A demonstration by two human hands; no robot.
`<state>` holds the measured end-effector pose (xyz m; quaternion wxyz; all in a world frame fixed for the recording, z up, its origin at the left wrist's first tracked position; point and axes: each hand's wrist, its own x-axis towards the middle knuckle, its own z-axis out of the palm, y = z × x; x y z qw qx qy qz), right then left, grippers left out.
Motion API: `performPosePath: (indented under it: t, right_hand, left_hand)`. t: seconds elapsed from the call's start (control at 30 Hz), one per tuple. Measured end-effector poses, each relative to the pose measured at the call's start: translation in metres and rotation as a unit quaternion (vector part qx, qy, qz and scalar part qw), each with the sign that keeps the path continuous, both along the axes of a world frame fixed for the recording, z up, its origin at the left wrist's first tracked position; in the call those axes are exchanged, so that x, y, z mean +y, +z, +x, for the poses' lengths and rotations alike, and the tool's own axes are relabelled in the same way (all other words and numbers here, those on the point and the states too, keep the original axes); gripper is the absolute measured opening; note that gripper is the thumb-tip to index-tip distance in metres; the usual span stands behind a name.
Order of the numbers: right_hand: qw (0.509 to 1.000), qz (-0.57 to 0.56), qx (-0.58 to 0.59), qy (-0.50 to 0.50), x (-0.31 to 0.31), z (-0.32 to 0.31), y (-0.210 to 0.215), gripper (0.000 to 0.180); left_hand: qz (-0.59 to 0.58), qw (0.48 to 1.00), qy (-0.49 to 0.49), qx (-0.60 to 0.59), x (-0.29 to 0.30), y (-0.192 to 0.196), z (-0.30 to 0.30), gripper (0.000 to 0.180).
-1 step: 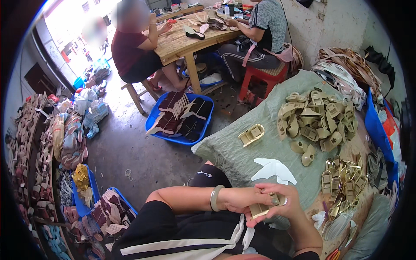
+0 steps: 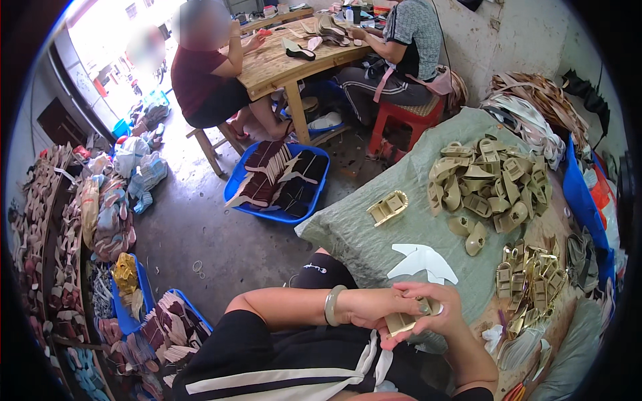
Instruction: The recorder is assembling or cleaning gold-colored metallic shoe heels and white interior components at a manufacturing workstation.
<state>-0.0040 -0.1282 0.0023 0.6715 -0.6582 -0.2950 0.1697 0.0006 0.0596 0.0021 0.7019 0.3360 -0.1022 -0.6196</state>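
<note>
Close to my body, both hands are closed around a gold-beige shoe heel [image 2: 400, 325] with hollow pockets. My left hand [image 2: 376, 309], below a pale bangle [image 2: 332, 306], grips it from the left, and its thumb lies across the piece. From the right, my right hand [image 2: 443, 313] wraps round the same heel, and the fingers partly hide it. Just beyond them, white cut-out pieces [image 2: 422, 263] rest on a greenish woven sheet [image 2: 348, 230]. A single heel with a gold rim [image 2: 388, 208] lies farther off on that sheet.
A heap of beige heels [image 2: 485, 190] covers the sheet's far right, with shiny gold heels [image 2: 530, 275] nearer me. Scissors [image 2: 516, 393] lie at lower right. On the floor stands a blue basin [image 2: 271, 215] of dark shoe parts. Two people sit at a wooden table [image 2: 267, 72].
</note>
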Motion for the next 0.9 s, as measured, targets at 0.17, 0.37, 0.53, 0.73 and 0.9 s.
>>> performPosePath:
  t: [0.17,0.37,0.53,0.73,0.9]
  right_hand:
    - [0.999,-0.030,-0.044,-0.012,-0.003,0.007,-0.003,0.063]
    - [0.989,-0.072,-0.125,-0.029,-0.004,0.012,-0.005,0.061]
    - [0.984,-0.082,-0.159,-0.015,-0.014,0.018,-0.003,0.068]
    - [0.998,-0.060,-0.020,-0.015,-0.011,-0.003,0.010,0.100]
    - [0.997,0.037,0.068,0.023,-0.015,0.008,0.009,0.092]
  left_hand:
    - [-0.013,0.999,0.034,0.005,-0.002,-0.007,0.001,0.029]
    - [0.046,0.988,0.099,-0.110,-0.011,-0.006,0.000,0.032]
    - [-0.010,0.981,0.132,-0.138,-0.024,-0.017,-0.005,0.043]
    - [-0.059,0.991,0.083,-0.088,-0.023,-0.013,0.001,0.065]
    - [0.072,0.975,0.172,-0.118,-0.032,-0.002,0.000,0.049]
